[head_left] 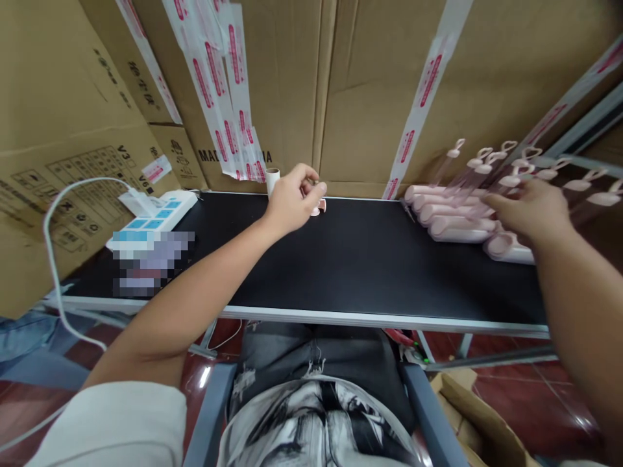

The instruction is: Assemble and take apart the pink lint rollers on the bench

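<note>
My left hand (296, 200) is above the back middle of the black tabletop, its thumb and fingers pinched on something small and dark that I cannot make out. Just past its fingertips lies a small pink and white piece (318, 207), partly hidden. Behind the wrist stands a short white tube (272, 180). At the right, my right hand (530, 211) reaches over a row of pink cylinders (460, 227) that have see-through upper parts and heart-shaped loops (516, 170). Motion smears this hand and its fingers are mostly hidden, so its grip is unclear. One cylinder (511, 250) lies right beneath it.
A white power strip (170, 211) with a plugged-in white cable (48, 227) lies at the left, beside a pixelated item (156, 263). Taped cardboard (370, 97) walls the back and left. A metal edge (341, 316) runs along the table front. An open paper bag (477, 415) stands below right.
</note>
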`<state>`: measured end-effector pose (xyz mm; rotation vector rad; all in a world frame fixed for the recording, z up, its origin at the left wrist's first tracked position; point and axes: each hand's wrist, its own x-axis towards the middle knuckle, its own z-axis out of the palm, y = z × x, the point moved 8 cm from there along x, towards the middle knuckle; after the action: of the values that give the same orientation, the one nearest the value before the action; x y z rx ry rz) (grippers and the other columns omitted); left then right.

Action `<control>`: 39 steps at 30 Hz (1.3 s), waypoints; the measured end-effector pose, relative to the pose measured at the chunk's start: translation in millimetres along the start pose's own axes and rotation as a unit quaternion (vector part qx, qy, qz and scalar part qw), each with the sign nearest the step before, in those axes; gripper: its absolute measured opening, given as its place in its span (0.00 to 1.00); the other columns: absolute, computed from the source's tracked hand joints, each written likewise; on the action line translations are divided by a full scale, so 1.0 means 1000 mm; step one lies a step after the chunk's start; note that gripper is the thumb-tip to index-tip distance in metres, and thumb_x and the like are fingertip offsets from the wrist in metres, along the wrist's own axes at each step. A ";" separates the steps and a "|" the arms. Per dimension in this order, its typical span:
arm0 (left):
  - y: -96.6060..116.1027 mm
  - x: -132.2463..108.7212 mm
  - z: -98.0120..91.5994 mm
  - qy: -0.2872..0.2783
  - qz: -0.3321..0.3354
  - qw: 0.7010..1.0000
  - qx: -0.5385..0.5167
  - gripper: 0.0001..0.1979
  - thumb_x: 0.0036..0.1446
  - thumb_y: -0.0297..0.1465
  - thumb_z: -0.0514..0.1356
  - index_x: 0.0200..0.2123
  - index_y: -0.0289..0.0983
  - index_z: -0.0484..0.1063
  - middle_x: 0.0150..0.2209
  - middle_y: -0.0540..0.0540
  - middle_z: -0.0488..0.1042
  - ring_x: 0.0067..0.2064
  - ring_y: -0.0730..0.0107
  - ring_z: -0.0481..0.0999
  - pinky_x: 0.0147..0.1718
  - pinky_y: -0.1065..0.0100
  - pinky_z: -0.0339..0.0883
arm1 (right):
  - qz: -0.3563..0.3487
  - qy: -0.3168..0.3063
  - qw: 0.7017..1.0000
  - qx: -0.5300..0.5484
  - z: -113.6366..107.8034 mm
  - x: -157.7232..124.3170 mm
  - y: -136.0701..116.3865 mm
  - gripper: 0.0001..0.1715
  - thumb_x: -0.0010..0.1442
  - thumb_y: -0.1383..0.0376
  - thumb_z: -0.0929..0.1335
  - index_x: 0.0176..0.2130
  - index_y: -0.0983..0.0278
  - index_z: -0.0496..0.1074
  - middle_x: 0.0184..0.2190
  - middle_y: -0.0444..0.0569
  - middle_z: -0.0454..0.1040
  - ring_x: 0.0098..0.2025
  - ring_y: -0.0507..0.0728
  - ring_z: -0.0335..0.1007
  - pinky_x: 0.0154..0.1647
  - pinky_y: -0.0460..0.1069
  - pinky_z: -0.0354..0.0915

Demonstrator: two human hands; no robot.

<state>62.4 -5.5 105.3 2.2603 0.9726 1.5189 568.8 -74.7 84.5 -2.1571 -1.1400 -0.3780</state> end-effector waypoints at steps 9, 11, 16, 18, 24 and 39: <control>-0.001 -0.037 0.054 -0.214 0.018 0.977 -0.004 0.13 0.67 0.39 0.65 0.45 0.35 0.79 0.34 0.48 0.79 0.32 0.72 0.73 0.37 0.66 0.68 | 0.040 0.026 0.991 0.127 -0.046 -0.043 -0.044 0.18 0.56 0.66 0.81 0.27 0.60 0.72 0.21 0.45 0.70 0.22 0.54 0.62 0.29 0.56 0.61; -0.004 -0.038 0.061 -0.229 0.002 0.973 -0.011 0.18 0.67 0.42 0.66 0.50 0.34 0.79 0.39 0.45 0.83 0.33 0.72 0.75 0.40 0.65 0.71 | -0.016 0.024 0.982 0.189 -0.049 -0.052 -0.074 0.15 0.58 0.66 0.80 0.29 0.61 0.73 0.22 0.45 0.71 0.22 0.53 0.62 0.28 0.55 0.59; 0.010 -0.030 0.061 -0.223 -0.026 0.969 -0.103 0.36 0.61 0.52 0.72 0.63 0.34 0.75 0.60 0.30 0.82 0.54 0.55 0.83 0.50 0.57 0.76 | -0.222 -0.142 0.909 0.323 -0.021 -0.103 -0.196 0.14 0.58 0.59 0.79 0.32 0.62 0.74 0.27 0.46 0.75 0.28 0.55 0.65 0.31 0.52 0.60; 0.016 -0.029 0.060 -0.255 -0.052 0.951 -0.167 0.40 0.58 0.53 0.75 0.64 0.35 0.74 0.57 0.31 0.84 0.54 0.53 0.84 0.51 0.56 0.77 | -0.281 -0.160 0.883 0.340 -0.016 -0.126 -0.241 0.17 0.57 0.58 0.80 0.31 0.61 0.73 0.27 0.44 0.73 0.29 0.54 0.65 0.32 0.52 0.60; -0.001 -0.025 0.041 -0.236 -0.095 0.941 -0.224 0.29 0.58 0.55 0.74 0.41 0.33 0.83 0.38 0.44 0.83 0.40 0.65 0.81 0.43 0.62 0.74 | -0.356 -0.157 0.827 0.407 -0.009 -0.139 -0.308 0.18 0.62 0.51 0.80 0.38 0.60 0.78 0.29 0.45 0.75 0.34 0.58 0.72 0.36 0.54 0.68; -0.036 -0.016 0.013 0.048 -0.172 0.935 -0.305 0.26 0.66 0.55 0.70 0.42 0.38 0.70 0.36 0.50 0.78 0.39 0.72 0.80 0.41 0.70 0.75 | -0.091 -0.396 0.645 0.647 0.092 -0.189 -0.296 0.39 0.47 0.35 0.85 0.43 0.57 0.77 0.38 0.44 0.80 0.41 0.56 0.79 0.50 0.55 0.81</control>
<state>56.8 12.8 68.5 1.5122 0.7304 1.5111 214.3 -12.1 41.3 -0.7916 -1.3680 1.1447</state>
